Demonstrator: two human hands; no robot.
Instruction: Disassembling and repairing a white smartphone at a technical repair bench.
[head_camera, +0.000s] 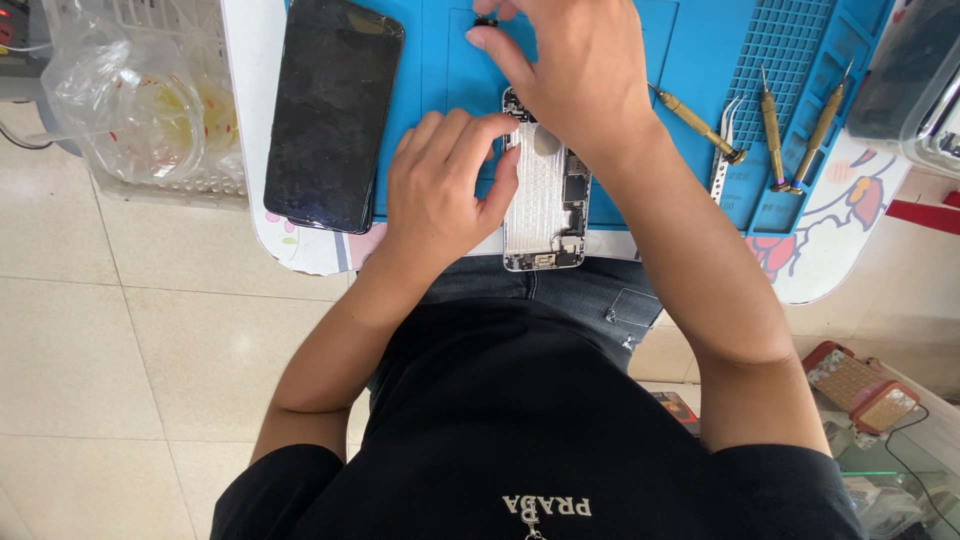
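While the opened phone chassis (545, 190) lies at the near edge of the blue work mat (430, 60), its internals exposed, the left hand (445, 185) presses flat-curled against its left side, steadying it without gripping. The right hand (570, 70) hovers over the upper end, fingertips pinched on a small dark part (486, 21). The detached black screen (333, 110) rests at the mat's left edge; screwdrivers (775, 130) and tweezers (725, 140) lie unused at the right. Disassembly appears well advanced, though most internal components are not yet removed.

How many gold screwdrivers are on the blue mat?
3: one gold screwdriver lies slanted beside the right hand; two more rest further right, past the tweezers. None looks hidden.
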